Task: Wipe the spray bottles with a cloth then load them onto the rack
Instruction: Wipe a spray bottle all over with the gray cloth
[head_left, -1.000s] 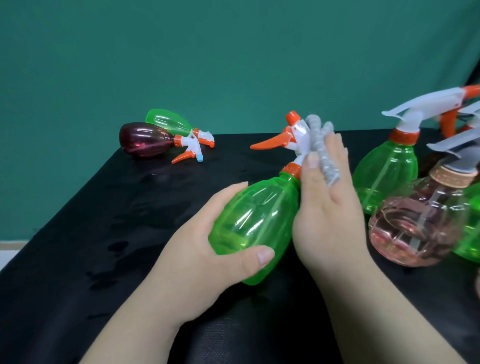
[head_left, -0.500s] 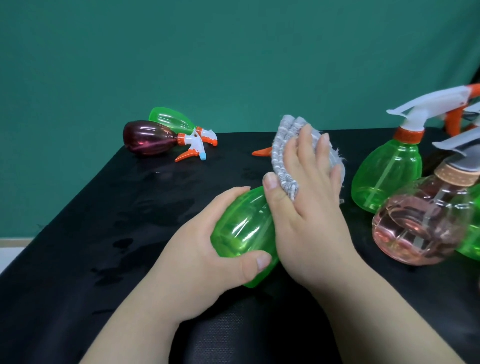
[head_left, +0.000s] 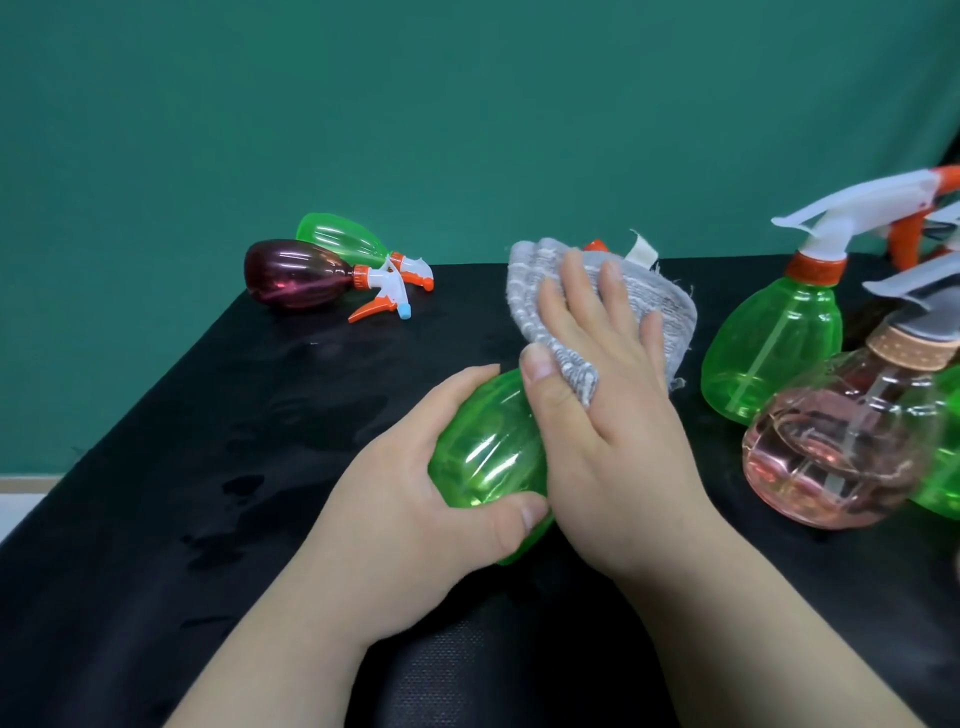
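Surface: we see a table (head_left: 156, 519) under a black covering, with its far edge just beyond the fingertips of our right hand (head_left: 613, 415).
Wet marks: damp patches (head_left: 239, 483) darken the covering to the left of the curled fingers of our left hand (head_left: 400, 499).
Maroon bottle (head_left: 296, 275): it lies on its side near the far edge, well left of our right fingertips, trigger pointing toward them.
Lying green bottle (head_left: 337, 239): it lies on its side just behind the maroon one; we cannot tell if they touch.
Upright green bottle (head_left: 769, 343): it stands near our right fingers, on their right.
Pink bottle (head_left: 831, 457): it stands right of our right knuckles, nearer us than the upright green one.
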